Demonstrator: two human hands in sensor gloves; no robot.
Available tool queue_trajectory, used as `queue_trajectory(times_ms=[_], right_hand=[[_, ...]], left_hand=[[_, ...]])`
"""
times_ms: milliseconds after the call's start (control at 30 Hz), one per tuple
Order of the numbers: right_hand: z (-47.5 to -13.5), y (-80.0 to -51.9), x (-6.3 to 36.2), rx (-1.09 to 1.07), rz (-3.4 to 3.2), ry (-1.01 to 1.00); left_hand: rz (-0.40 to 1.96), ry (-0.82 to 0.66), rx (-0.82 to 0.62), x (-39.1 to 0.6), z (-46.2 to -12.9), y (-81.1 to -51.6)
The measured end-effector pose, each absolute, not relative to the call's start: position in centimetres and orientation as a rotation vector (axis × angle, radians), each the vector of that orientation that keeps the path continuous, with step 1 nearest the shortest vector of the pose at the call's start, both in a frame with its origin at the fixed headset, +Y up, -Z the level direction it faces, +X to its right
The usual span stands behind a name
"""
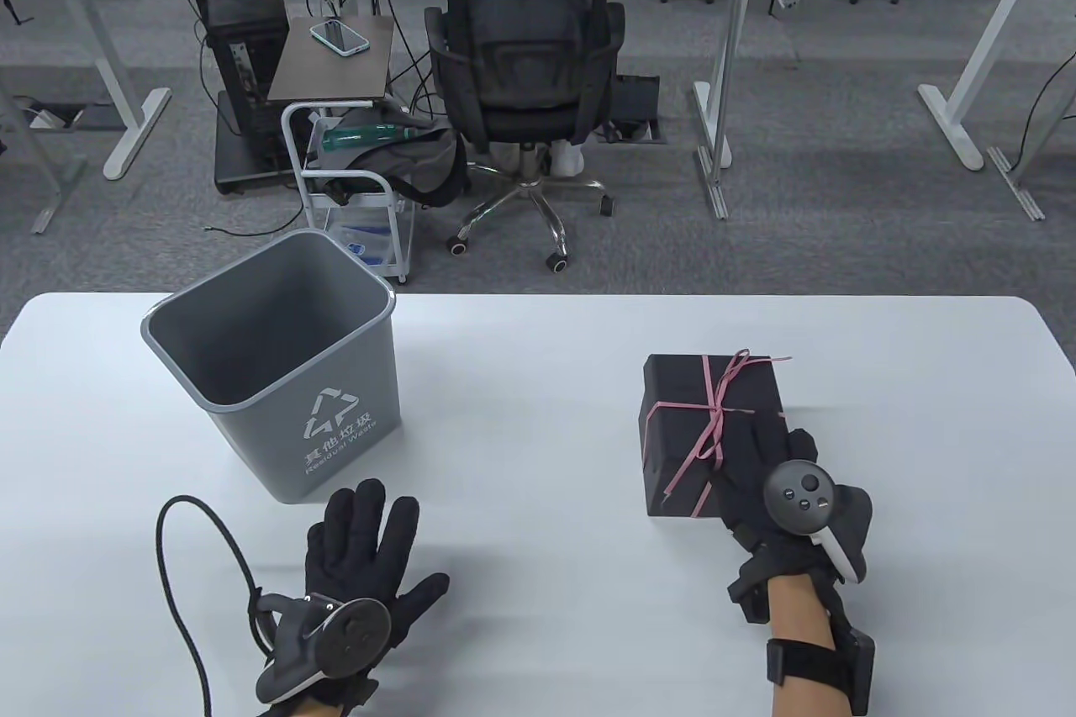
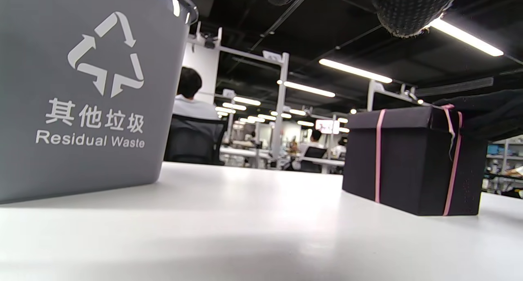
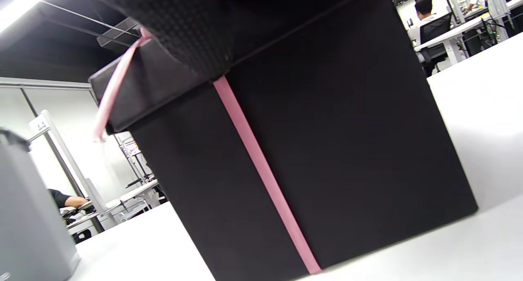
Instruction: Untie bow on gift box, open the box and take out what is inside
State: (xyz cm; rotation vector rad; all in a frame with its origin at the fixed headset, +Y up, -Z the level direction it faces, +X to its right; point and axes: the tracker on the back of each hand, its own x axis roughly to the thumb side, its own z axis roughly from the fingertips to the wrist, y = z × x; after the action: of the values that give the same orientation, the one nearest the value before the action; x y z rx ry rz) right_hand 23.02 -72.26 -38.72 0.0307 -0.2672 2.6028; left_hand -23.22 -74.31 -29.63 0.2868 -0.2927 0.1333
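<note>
The black rectangular cardboard gift box (image 1: 714,423), bound crosswise by a thin pink ribbon (image 1: 717,406) tied in a bow (image 1: 730,381) on the lid, stood on the white table (image 1: 538,381) toward its right edge, lid still shut and nothing yet taken out. The right hand (image 1: 777,482) lay on the box's near right corner, its fingers (image 3: 184,32) draped over the lid edge where the ribbon crossed it; whether they were merely resting or actually gripping could not be told. The left hand (image 1: 370,557) rested flat on the table near the front edge, fingers spread and holding nothing, just in front of the grey plastic waste bin (image 1: 269,364) marked "Residual Waste" that stood at the table's left.

The step in hand looked like steadying the box before untying. To do it well, the right hand should probably press the box down while the left comes across to pinch a loose tail of the bow, not a loop, and draws it outward along the lid; pulling upward would risk lifting the light box or tightening the knot.
</note>
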Motion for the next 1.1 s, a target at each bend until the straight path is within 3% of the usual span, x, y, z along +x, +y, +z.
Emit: queue_trajectory(times_ms=[200, 700, 933, 1100], right_hand=[[-36.5, -72.5, 19.9, 0.099, 2.616, -0.306], [-32.4, -73.1, 15.4, 0.161, 2.571, -0.331], [-31.9, -73.3, 14.7, 0.224, 2.558, -0.366], [-31.4, -73.3, 13.4, 0.269, 2.577, -0.383]], left_hand=[[0.088, -0.310, 0.373, -22.6, -28.5, -73.3], [-0.039, -0.332, 0.403, -20.6, -28.1, -72.4], [-0.118, -0.407, 0.424, -14.2, -27.5, -69.4], [-0.134, -0.463, 0.372, -10.1, -27.6, -69.4]])
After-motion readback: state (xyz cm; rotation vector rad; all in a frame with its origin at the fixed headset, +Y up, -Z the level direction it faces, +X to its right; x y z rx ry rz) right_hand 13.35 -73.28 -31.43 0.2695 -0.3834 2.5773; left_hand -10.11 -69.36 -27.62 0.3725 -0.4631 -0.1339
